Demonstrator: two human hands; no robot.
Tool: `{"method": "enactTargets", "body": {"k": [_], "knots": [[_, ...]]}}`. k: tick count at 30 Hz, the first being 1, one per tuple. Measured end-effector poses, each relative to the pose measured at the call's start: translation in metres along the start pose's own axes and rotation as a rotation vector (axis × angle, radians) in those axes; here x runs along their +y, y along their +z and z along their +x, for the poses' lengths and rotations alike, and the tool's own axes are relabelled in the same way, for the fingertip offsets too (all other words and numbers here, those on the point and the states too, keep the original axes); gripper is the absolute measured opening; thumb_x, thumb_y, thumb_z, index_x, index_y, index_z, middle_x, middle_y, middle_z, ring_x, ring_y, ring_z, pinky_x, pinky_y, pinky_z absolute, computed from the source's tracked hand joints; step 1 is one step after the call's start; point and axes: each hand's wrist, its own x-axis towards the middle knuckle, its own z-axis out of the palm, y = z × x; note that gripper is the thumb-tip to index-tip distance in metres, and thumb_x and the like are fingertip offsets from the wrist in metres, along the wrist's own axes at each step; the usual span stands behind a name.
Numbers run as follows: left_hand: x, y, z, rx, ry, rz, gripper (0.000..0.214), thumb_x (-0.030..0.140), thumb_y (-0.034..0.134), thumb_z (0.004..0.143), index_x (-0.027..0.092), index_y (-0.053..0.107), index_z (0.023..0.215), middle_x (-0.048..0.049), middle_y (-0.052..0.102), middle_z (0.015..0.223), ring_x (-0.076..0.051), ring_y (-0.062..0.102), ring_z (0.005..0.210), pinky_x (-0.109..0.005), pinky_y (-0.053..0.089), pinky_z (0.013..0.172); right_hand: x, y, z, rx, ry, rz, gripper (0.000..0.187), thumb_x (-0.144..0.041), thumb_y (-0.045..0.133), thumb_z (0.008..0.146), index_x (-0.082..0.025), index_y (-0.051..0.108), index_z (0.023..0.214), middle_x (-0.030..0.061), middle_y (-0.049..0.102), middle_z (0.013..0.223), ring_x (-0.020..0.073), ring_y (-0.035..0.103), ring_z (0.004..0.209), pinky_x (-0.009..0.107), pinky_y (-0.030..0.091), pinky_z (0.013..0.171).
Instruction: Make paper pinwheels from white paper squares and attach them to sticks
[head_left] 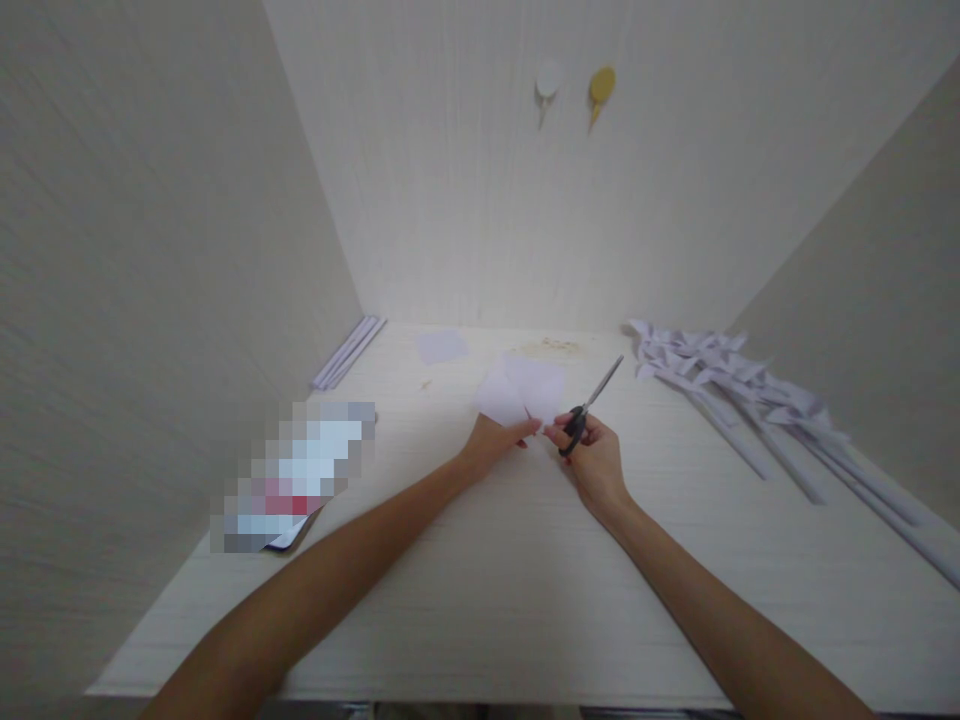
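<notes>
My left hand [499, 440] pinches the near edge of a folded white paper sheet [525, 388] held just above the pale wooden table [525, 600]. My right hand [592, 455] is closed round the black handles of a pair of scissors [592, 400]. The scissor blades are together and point up and away to the right, beside the paper. The fingertips of both hands nearly meet at the paper's lower edge.
Several white paper pinwheels on rolled paper sticks [750, 410] lie at the right. Rolled paper sticks [349, 352] rest by the left wall. A small white square [442, 346] lies farther back. A blurred flat object [296, 480] lies at the left. Two round hooks [574, 88] hang on the back wall.
</notes>
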Motion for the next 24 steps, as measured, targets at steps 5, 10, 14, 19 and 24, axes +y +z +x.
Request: {"method": "enactTargets", "body": {"k": [5,10,14,19,24], "knots": [[-0.001,-0.001,0.000,-0.003,0.039,0.003,0.018,0.027,0.062,0.056,0.013,0.058,0.068,-0.0027,0.060,0.069,-0.011,0.053,0.057,-0.020,0.044,0.045,0.001,0.000,0.000,-0.018,-0.011,-0.033,0.026,-0.028,0.066,0.054,-0.015,0.052,0.071,-0.0063,0.047,0.048,0.0038,0.034,0.038,0.016,0.026,0.034],[-0.002,-0.005,0.005,0.127,0.050,-0.053,0.017,0.028,0.060,0.058,0.012,0.058,0.063,-0.0040,0.061,0.067,-0.013,0.056,0.060,-0.022,0.045,0.050,-0.004,-0.001,0.001,-0.119,0.050,-0.081,0.029,-0.033,0.063,0.058,-0.015,0.049,0.076,-0.0025,0.054,0.057,0.0043,0.037,0.041,0.016,0.028,0.037],[-0.005,-0.012,0.013,0.182,0.022,-0.237,0.016,0.027,0.060,0.059,0.013,0.057,0.066,-0.0044,0.063,0.069,-0.014,0.059,0.065,-0.025,0.046,0.058,-0.012,-0.007,-0.002,-0.405,0.142,-0.071,0.030,-0.042,0.053,0.067,-0.014,0.048,0.075,-0.0015,0.052,0.056,0.0053,0.040,0.041,0.018,0.029,0.037],[-0.004,-0.017,0.018,0.151,0.036,-0.434,0.013,0.022,0.060,0.059,0.012,0.055,0.065,-0.0014,0.060,0.063,-0.013,0.059,0.063,-0.026,0.046,0.062,-0.022,-0.015,-0.006,-0.743,0.238,-0.265,0.038,-0.047,0.043,0.073,-0.011,0.051,0.063,-0.0032,0.047,0.042,0.0025,0.027,0.030,0.018,0.014,0.030],[-0.003,-0.019,0.020,0.127,0.023,-0.512,0.011,0.018,0.060,0.058,0.011,0.054,0.063,-0.0010,0.059,0.061,-0.012,0.058,0.061,-0.027,0.046,0.063,-0.025,-0.019,-0.006,-0.792,0.267,-0.367,0.039,-0.046,0.045,0.072,-0.011,0.051,0.054,-0.0045,0.043,0.036,0.0017,0.024,0.028,0.019,0.011,0.030]]}}
